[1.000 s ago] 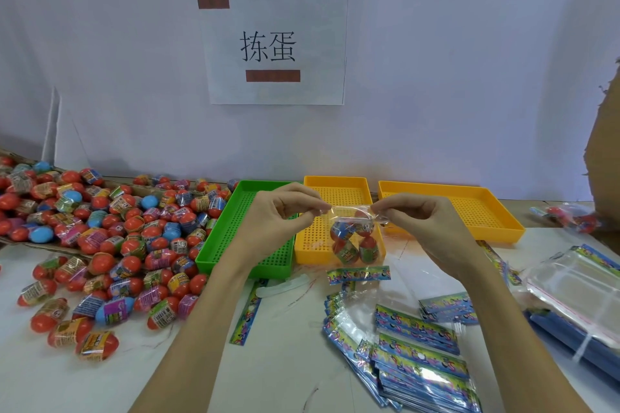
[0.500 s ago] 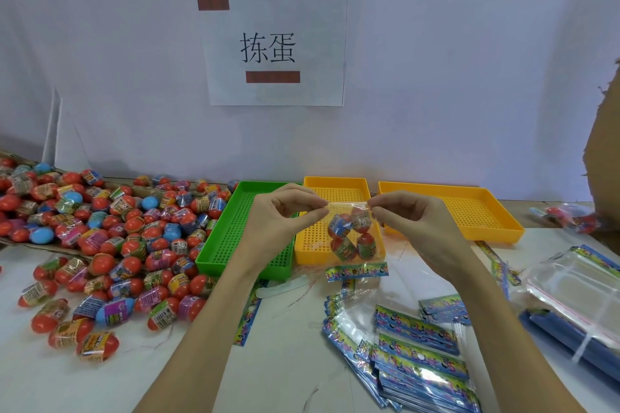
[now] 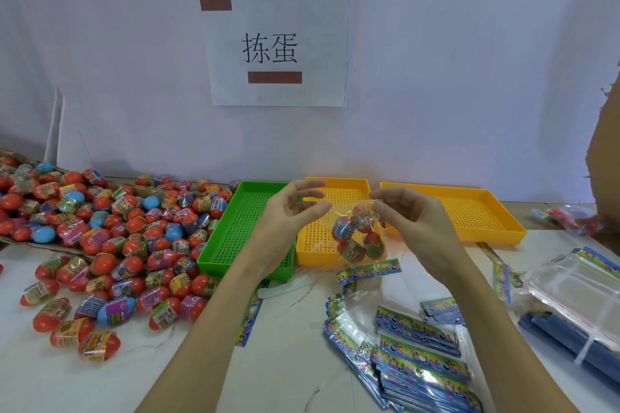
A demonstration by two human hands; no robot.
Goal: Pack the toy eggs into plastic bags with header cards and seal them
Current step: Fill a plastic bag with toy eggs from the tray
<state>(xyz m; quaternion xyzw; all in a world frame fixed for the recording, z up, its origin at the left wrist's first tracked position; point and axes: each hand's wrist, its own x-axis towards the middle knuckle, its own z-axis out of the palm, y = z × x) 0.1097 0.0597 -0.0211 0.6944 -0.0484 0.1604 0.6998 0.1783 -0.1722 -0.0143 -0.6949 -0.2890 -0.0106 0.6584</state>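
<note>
Head view, from the left: a big heap of eggs (image 3: 100, 238) spreads over the worktop (image 3: 285, 362), mostly red, some blue, each with a printed band. Next to it sits a green tray (image 3: 241, 235), touching a small yellow tray (image 3: 322, 245) on its right.

Over the seam between those two trays hangs the left hand (image 3: 288, 221), its fingers (image 3: 307, 184) loosely spread and gripping nothing; it is close to the bag's top edge but apart from it. The bag (image 3: 359, 235) hangs in the air over the small yellow tray, clear plastic with several eggs inside and a header card (image 3: 369, 270) at its lower end. The right hand (image 3: 409, 228) holds it alone, thumb and forefinger pinched on the upper right corner, the other fingers curled.

Further right lies a second, wider yellow tray (image 3: 469, 214). In front of it, toward the near edge, a stack of printed cards (image 3: 419, 355) and empty bags fans out. At the far right lie clear bags (image 3: 577, 292) over something dark blue, and behind them one filled bag (image 3: 570, 220).
</note>
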